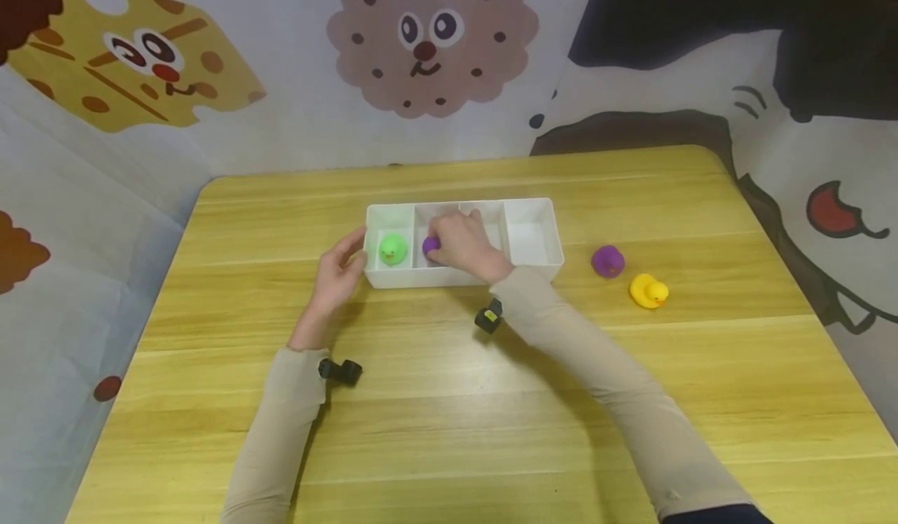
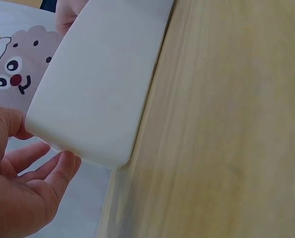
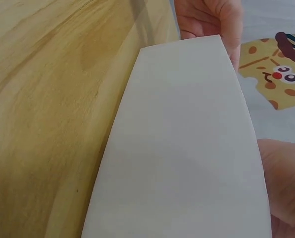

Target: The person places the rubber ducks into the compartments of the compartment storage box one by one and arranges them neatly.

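Note:
A white box divided into several compartments lies lengthwise across the table. In its leftmost compartment sits a green toy duck. My right hand reaches down into the second compartment from the left, fingers curled on a purple toy duck, which they partly cover. The left hand touches the box's left end from outside. In the left wrist view, the relaxed fingers lie against the end wall, with the thumb at the rim corner. The right wrist view shows mostly the box's long side wall.
Right of the box, a second purple toy duck and a yellow toy duck stand on the wooden table. Behind the table hangs a cloth printed with cartoon food. A small black camera is strapped at the right wrist.

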The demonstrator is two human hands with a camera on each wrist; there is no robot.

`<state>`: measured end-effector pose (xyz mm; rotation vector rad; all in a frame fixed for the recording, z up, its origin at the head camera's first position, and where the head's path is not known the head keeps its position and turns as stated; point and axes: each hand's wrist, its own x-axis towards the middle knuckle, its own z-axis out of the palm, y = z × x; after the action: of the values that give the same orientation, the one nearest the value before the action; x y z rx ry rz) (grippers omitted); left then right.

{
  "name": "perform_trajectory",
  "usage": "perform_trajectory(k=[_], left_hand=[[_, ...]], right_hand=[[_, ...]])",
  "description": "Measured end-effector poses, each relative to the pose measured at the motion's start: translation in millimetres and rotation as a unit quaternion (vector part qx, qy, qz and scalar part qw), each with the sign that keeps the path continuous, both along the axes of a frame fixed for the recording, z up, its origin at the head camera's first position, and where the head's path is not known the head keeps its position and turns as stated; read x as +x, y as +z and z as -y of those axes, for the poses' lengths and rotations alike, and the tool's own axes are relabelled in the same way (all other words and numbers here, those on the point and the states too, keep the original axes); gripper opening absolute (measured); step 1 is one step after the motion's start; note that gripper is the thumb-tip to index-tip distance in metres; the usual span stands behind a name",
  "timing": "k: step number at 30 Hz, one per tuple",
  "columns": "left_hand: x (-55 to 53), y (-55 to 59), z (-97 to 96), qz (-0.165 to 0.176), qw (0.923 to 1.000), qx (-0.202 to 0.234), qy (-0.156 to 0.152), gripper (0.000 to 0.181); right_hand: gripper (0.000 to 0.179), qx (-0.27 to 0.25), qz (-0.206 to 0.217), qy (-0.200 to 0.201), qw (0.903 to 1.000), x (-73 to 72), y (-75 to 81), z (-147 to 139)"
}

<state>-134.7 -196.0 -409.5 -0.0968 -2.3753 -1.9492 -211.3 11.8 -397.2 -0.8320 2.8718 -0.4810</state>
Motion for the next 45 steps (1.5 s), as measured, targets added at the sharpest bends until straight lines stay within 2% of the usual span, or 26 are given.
perform_trajectory(k=[9, 18, 28, 34, 41, 45], left_hand=[[-0.2, 0.9, 0.2, 0.006, 0.9999, -0.011, 0.002, 0.045], [0.6, 1.5, -0.2, 0.011, 0.9999, -0.008, 0.002, 0.045], [0.6, 2.4, 0.1, 0.024, 0.9997, -0.003, 0.001, 0.045], [0.1, 1.2, 0.4, 0.021, 0.9998, -0.001, 0.001, 0.045], [0.4, 0.9, 0.3, 0.012, 0.9999, -0.011, 0.002, 0.045], [0.9, 1.5, 0.6, 0.012, 0.9998, -0.016, 0.0, 0.045]], right_hand=[[0.024, -0.025, -0.004, 0.011, 0.9996, -0.4, -2.8, -2.4], [0.028, -0.121, -0.023, 0.011, 0.9924, 2.7, 4.9, -7.5], [0.035, -0.157, 0.034, -0.012, 0.987, 8.2, 23.1, -16.8], [0.036, -0.172, 0.048, -0.018, 0.9839, 11.0, 28.7, -22.9], [0.034, -0.189, 0.017, 0.0, 0.9819, 13.9, 36.7, -35.9], [0.031, -0.195, 0.0, -0.006, 0.9808, 15.9, 41.6, -44.6]])
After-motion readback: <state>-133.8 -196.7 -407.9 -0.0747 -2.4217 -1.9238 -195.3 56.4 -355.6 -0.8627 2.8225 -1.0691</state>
